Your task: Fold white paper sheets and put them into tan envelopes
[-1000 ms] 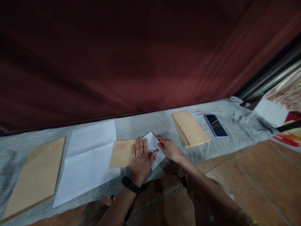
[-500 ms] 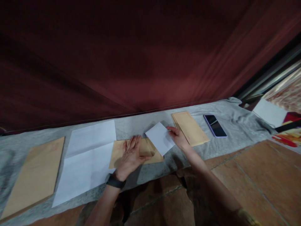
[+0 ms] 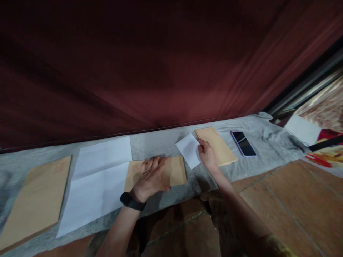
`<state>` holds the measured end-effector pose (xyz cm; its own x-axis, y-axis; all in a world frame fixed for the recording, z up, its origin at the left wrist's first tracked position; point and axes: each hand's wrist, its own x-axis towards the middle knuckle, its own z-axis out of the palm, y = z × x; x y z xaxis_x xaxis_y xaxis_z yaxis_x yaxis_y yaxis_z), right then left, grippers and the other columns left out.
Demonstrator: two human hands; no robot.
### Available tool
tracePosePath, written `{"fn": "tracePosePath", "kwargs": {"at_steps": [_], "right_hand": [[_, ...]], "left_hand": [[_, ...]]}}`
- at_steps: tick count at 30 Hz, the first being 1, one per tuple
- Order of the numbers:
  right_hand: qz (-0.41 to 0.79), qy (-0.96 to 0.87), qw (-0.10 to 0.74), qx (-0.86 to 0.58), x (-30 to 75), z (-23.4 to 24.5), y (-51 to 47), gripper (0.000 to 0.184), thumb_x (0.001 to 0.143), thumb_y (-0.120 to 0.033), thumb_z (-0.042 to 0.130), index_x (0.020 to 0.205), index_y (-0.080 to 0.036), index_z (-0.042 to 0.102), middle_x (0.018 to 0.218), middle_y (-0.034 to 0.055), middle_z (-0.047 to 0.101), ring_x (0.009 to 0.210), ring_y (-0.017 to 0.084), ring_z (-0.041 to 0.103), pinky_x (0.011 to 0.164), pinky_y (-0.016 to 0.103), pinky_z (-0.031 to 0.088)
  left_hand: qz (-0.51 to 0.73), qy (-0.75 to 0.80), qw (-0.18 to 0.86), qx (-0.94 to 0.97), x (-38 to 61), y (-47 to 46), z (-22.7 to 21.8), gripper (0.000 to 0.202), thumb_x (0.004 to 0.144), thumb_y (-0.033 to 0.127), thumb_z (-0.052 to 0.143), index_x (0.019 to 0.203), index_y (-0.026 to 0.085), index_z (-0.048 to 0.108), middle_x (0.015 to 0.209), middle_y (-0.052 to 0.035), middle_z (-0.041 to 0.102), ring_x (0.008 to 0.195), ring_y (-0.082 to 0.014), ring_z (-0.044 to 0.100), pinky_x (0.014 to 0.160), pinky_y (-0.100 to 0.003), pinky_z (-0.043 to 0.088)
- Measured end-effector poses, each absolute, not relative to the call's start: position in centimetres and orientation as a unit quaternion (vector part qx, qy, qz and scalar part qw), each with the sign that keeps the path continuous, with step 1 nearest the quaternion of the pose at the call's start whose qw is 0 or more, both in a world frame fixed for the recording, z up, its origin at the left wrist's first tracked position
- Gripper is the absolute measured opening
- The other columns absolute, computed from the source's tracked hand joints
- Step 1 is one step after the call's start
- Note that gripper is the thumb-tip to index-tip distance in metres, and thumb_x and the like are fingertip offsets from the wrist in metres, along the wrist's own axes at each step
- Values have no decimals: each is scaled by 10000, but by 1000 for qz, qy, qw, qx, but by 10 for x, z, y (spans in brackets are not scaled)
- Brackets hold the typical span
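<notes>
My left hand (image 3: pixel 151 176) lies flat, fingers stretched, on a brown envelope (image 3: pixel 175 170) in the middle of the grey cloth (image 3: pixel 158 144). A black band sits on its wrist. My right hand (image 3: pixel 207 156) pinches the right edge of a small folded white paper (image 3: pixel 188 150), held just above the cloth between the envelope and a stack of brown envelopes (image 3: pixel 218 145).
A large unfolded white sheet (image 3: pixel 99 178) lies left of the envelope. A big brown envelope (image 3: pixel 34 201) lies at far left. A purple phone (image 3: pixel 243 143) rests right of the stack. A dark red curtain hangs behind. Tiled floor runs along the near edge.
My right hand pulled the folded white paper off the envelope and carried it right, toward the stack. My left hand slid left and flattened on the envelope.
</notes>
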<state>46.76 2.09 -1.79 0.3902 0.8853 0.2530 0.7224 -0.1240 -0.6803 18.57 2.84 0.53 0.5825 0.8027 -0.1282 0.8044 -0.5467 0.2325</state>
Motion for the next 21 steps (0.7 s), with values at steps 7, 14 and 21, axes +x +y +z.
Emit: {"fn": "tracePosePath", "kwargs": {"at_steps": [7,14,21], "right_hand": [[4,-644,262,-718,440,-3,6,356,939,-169,464,1257,-177,622,1299,143,589,1189,298,497,1013,440,370],[197,-643,160,-722,411,-11,-6,196,964,-259,504,976,-198,689,964,78,707,903,204,651,766,282,431],[289,-601,218,-712,402,-18,-8,123,887,-202,526,849,-187,642,845,56,693,824,202,650,716,276,439]], "left_hand": [[3,456,135,880,186,29,2,1192,503,525,863,1529,242,325,1495,-168,443,1394,-368,391,1204,-613,131],[15,454,136,880,188,31,3,1180,486,500,877,1517,246,363,1556,-177,379,1393,-403,385,1141,-583,310],[-2,443,144,885,185,33,-6,1230,494,543,862,1546,245,298,1618,-199,267,1460,-417,299,1167,-630,227]]}}
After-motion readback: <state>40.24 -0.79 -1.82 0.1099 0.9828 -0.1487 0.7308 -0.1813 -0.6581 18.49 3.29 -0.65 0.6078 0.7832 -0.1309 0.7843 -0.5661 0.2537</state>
